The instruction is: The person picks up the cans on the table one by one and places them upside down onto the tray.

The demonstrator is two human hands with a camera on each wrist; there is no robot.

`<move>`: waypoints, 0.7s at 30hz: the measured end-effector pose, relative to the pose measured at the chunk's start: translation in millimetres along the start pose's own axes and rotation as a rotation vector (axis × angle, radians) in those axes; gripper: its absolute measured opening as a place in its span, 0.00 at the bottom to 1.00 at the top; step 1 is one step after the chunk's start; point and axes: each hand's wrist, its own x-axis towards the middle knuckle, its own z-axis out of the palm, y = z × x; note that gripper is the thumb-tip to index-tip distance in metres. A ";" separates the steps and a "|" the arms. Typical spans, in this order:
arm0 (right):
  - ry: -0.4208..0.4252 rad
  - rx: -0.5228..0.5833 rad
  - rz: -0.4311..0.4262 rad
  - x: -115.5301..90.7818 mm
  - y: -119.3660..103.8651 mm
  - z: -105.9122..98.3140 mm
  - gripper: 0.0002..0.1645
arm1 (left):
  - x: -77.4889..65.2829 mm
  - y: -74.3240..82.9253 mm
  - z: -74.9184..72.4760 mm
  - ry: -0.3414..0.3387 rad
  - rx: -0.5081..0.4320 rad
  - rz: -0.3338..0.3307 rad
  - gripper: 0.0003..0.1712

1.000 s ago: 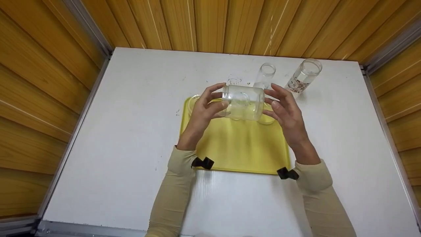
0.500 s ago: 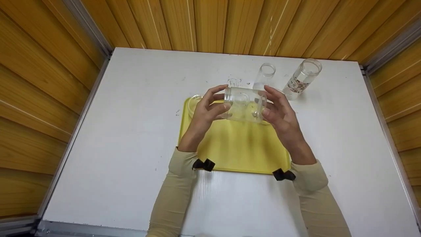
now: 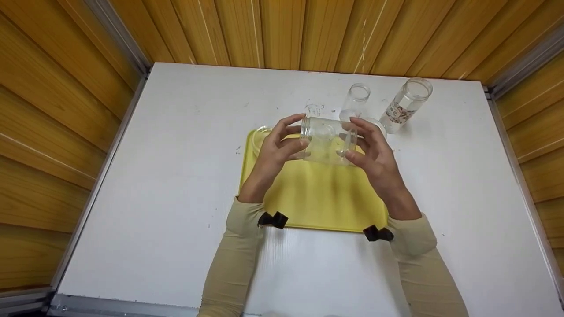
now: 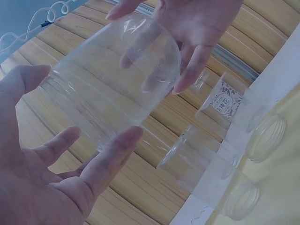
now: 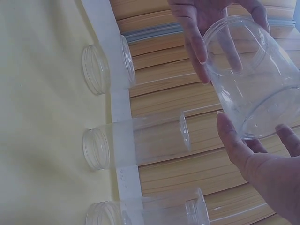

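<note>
A wide clear jar lies sideways in the air between my two hands, over the far part of a yellow tray. Its threaded mouth faces left and its base faces right. My left hand grips the mouth end, with the thumb in front and fingers at the rim. At the base end my right hand holds the jar with curled fingertips and thumb. The right wrist view shows the same jar from its base side, and fingers show through the clear wall.
A tall clear jar and a tall jar with a floral label stand open beyond the tray. Another clear jar shows at the tray's far left corner. Wooden panels wall the white table.
My right hand has moved left and in towards the jar, its fingers now round the base end. The jar has shifted slightly right and tilted a little. My left hand keeps its grip.
</note>
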 end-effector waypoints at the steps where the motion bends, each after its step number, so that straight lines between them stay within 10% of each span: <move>1: 0.002 0.003 -0.002 0.1 0.1 0.2 0.41 | 0.0 -0.1 -0.2 0.000 0.001 -0.001 0.39; 13: 0.047 -0.031 -0.008 1.1 -1.8 1.5 0.40 | 1.4 7.9 -11.4 -0.056 0.090 -0.015 0.37; 21: 0.047 -0.074 -0.002 2.2 -4.9 -0.3 0.40 | 8.6 16.8 -32.7 0.070 0.240 0.058 0.31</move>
